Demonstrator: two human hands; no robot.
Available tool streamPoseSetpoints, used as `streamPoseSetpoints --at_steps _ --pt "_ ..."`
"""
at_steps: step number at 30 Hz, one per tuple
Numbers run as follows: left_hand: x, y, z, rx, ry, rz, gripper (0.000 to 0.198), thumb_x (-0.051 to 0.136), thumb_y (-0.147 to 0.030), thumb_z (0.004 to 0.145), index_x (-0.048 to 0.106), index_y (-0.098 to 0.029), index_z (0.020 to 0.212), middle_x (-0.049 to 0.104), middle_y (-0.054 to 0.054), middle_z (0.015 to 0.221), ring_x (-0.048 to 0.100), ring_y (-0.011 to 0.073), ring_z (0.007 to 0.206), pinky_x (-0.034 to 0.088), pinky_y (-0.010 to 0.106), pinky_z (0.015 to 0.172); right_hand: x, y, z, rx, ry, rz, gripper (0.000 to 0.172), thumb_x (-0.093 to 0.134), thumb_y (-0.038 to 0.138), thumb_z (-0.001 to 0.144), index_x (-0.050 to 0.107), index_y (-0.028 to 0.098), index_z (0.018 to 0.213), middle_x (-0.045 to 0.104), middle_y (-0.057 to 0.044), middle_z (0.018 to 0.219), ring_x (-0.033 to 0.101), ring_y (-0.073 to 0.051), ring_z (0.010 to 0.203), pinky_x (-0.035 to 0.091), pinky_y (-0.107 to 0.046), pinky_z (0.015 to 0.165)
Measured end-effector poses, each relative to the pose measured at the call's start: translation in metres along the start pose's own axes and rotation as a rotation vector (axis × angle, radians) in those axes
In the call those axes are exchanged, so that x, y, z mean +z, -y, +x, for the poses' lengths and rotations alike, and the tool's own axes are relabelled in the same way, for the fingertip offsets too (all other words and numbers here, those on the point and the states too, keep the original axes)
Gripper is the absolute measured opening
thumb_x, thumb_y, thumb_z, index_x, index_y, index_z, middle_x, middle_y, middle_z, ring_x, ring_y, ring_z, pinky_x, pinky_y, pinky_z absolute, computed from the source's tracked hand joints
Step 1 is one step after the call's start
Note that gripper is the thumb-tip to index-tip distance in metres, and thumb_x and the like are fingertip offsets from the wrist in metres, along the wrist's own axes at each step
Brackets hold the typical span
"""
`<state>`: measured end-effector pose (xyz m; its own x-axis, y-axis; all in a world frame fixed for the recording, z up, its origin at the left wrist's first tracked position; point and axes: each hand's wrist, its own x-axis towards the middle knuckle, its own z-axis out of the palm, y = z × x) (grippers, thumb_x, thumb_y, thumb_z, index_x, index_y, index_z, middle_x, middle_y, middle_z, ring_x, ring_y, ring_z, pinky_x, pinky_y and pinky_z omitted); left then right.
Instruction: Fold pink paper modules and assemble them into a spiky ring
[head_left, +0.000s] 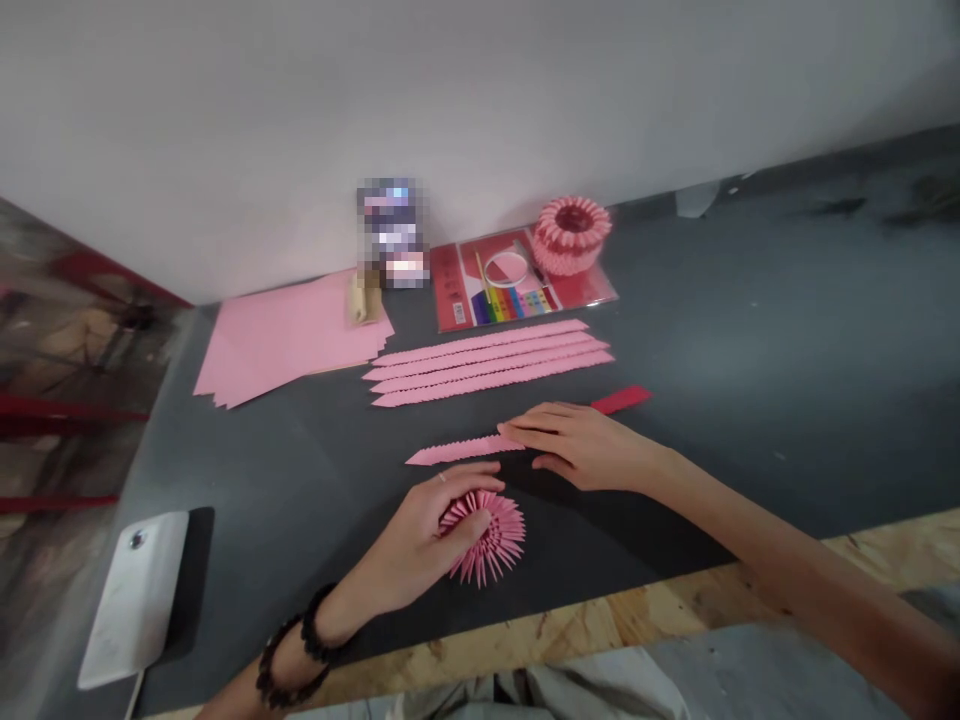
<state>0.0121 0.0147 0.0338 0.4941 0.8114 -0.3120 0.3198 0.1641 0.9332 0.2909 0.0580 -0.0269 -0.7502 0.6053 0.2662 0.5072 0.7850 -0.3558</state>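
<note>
My left hand (420, 540) is closed on a round pink rosette (504, 535) of pointed folded-paper pieces, its thumb pressed on the middle. The fingers cover the rosette's left and far side. Just beyond it lies a short row of nested pink paper pieces (454, 452). My right hand (592, 447) reaches in from the right with fingers stretched out, their tips touching the right end of that row. A red strip (622, 399) sticks out past the back of this hand; its near part is hidden.
Several long rows of pink pieces (491, 365) lie farther back. Behind them are a red kit package (454, 290) and a pink paper ring stack (571, 240). Pink sheets (285, 330) lie at left, with a blurred upright box (394, 235) nearby. A white corded device (139, 600) sits front left.
</note>
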Motion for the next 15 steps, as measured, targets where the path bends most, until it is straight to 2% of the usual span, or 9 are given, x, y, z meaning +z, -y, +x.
streamPoseSetpoints --at_steps 1,3,6,9,12,15 --pt "-0.005 -0.004 0.006 0.022 0.035 0.047 0.027 0.067 -0.035 0.095 0.079 -0.029 0.118 0.067 0.008 0.142 0.056 0.0315 0.136 0.031 0.044 0.121 -0.003 -0.001 -0.001 0.021 0.009 -0.013 0.063 0.074 0.020 0.091 0.051 0.020 0.150 0.067 -0.009 0.140 0.062 -0.026 0.125 0.054 -0.048 0.109" --pt "-0.015 -0.009 0.022 0.056 0.115 0.080 0.026 0.067 -0.034 0.094 0.080 -0.029 0.117 0.059 0.007 0.152 0.047 0.0325 0.145 0.024 0.047 0.125 -0.008 -0.003 -0.005 0.097 -0.031 -0.044 0.062 0.076 0.024 0.090 0.054 0.021 0.148 0.068 -0.009 0.138 0.063 -0.028 0.124 0.055 -0.051 0.106" --pt "-0.027 -0.010 0.047 0.035 0.184 0.006 0.025 0.075 -0.037 0.088 0.082 -0.028 0.110 0.058 0.007 0.153 0.046 0.0348 0.145 0.022 0.050 0.126 -0.007 -0.008 -0.010 0.175 -0.108 -0.043 0.042 0.077 0.026 0.089 0.070 0.023 0.131 0.075 -0.008 0.119 0.068 -0.026 0.107 0.061 -0.047 0.093" --pt "-0.030 -0.006 0.059 -0.003 0.246 -0.045 0.031 0.071 -0.039 0.091 0.079 -0.029 0.119 0.063 0.008 0.147 0.050 0.0333 0.141 0.026 0.049 0.124 0.001 -0.013 -0.014 0.193 -0.206 0.042 0.025 0.075 0.021 0.091 0.078 0.024 0.115 0.077 -0.005 0.102 0.069 -0.021 0.094 0.063 -0.037 0.084" --pt "-0.026 -0.002 0.058 0.005 0.212 -0.030 0.032 0.067 -0.039 0.094 0.078 -0.029 0.123 0.060 0.007 0.150 0.049 0.0323 0.142 0.029 0.046 0.123 0.010 -0.013 -0.012 0.186 -0.294 0.098 0.020 0.075 0.021 0.092 0.079 0.025 0.112 0.076 -0.004 0.097 0.067 -0.019 0.090 0.062 -0.034 0.080" --pt "-0.022 -0.002 0.054 0.002 0.175 -0.034 0.032 0.067 -0.040 0.095 0.078 -0.029 0.124 0.062 0.008 0.147 0.050 0.0319 0.139 0.030 0.045 0.122 0.014 -0.006 -0.005 0.145 -0.277 0.053 0.023 0.072 0.021 0.094 0.077 0.021 0.116 0.074 -0.006 0.098 0.065 -0.020 0.091 0.061 -0.035 0.082"
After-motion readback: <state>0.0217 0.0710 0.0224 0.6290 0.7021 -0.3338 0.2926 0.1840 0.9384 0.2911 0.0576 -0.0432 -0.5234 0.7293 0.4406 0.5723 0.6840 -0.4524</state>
